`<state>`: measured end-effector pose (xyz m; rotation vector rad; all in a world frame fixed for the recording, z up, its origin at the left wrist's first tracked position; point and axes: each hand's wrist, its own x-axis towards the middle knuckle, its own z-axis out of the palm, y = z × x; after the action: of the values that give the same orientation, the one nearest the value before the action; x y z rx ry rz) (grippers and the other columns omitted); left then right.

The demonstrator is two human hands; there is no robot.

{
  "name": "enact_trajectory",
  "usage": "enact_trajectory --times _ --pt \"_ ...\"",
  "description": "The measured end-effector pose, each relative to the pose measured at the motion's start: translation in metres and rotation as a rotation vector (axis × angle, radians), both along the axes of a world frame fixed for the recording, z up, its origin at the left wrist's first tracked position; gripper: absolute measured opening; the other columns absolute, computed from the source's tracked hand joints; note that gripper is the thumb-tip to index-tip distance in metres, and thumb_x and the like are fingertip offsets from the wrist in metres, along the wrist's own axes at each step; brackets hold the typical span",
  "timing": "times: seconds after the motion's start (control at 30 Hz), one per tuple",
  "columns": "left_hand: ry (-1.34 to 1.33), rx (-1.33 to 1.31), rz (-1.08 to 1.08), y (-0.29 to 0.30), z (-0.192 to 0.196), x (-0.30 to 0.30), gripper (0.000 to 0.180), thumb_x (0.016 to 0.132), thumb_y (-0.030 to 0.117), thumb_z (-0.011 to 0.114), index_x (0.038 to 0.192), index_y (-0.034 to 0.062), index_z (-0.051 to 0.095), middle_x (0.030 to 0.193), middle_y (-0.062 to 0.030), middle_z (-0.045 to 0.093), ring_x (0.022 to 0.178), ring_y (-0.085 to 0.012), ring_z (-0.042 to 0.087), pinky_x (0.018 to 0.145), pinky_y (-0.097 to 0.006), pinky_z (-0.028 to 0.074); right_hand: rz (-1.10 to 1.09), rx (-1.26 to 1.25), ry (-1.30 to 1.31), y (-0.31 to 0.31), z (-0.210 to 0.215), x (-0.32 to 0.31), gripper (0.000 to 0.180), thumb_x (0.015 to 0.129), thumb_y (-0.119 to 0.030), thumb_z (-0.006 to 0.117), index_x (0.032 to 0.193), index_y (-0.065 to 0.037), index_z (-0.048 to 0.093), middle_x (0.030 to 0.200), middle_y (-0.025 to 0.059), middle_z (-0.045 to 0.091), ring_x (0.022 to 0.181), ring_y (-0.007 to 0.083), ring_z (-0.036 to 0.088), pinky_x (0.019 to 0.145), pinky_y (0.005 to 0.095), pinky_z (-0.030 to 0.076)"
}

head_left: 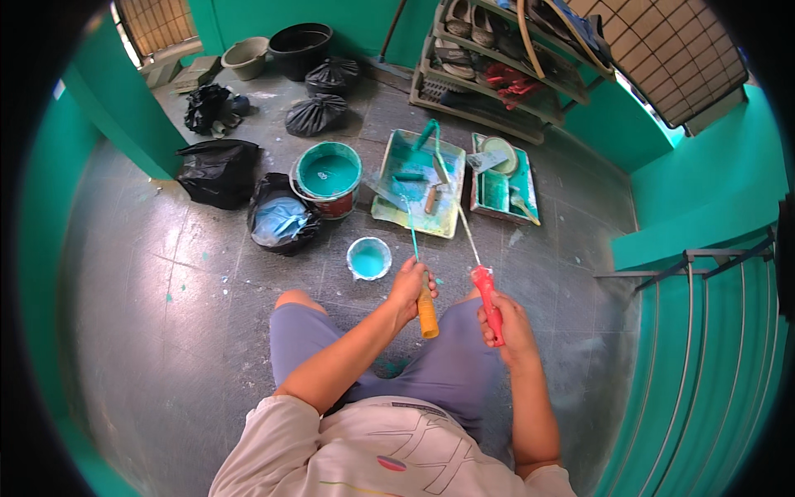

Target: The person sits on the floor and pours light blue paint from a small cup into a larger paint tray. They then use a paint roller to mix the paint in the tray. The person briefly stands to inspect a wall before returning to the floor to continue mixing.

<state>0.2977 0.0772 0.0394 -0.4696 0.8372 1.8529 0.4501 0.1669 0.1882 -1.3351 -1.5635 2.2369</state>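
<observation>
My right hand (511, 325) is closed round the red handle of a paint roller (487, 300). Its long rod runs forward over the paint tray (457, 217), ending in a teal-coated head near the tray's far side. In my left hand (409, 287) is a second long-rodded tool with an orange-yellow handle (427, 317), apparently another paint roller. Its rod reaches over the tray's left edge; how its head joins cannot be told. Inside the tray lies a short wooden-handled tool (431, 199). Closer to my left hand stands a small tub of teal paint (368, 258).
A bucket of teal paint (329, 172) stands left of the tray. Right of it, a second tray (530, 176) holds a container, a lid and a brush (525, 207). Black bags (219, 171) lie at left, basins (300, 51) behind. A shoe rack (489, 74) stands against the far wall.
</observation>
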Motion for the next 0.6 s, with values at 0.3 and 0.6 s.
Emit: enact_trajectory --times 0.3,0.6 --pt "0.13 0.032 -0.08 -0.065 0.042 -0.019 0.059 0.093 0.006 0.044 0.148 0.0141 0.024 0.078 -0.0064 0.049 0.058 -0.0149 0.049 0.047 -0.031 0.045 0.008 0.097 -0.049 0.01 -0.001 0.004 0.029 0.098 -0.026 0.049 0.112 -0.002 0.058 0.069 0.0036 0.056 0.045 0.0089 0.049 0.037 0.0239 0.037" --pt "0.252 -0.016 -0.077 -0.162 0.072 -0.043 0.051 0.095 0.012 0.051 0.144 0.0168 0.036 0.079 -0.0047 0.05 0.053 -0.0126 0.048 0.042 -0.028 0.043 0.248 0.514 -0.169 0.011 -0.021 -0.001 0.035 0.098 -0.025 0.052 0.128 -0.008 0.056 0.07 0.0042 0.057 0.048 0.0096 0.051 0.04 0.0253 0.04"
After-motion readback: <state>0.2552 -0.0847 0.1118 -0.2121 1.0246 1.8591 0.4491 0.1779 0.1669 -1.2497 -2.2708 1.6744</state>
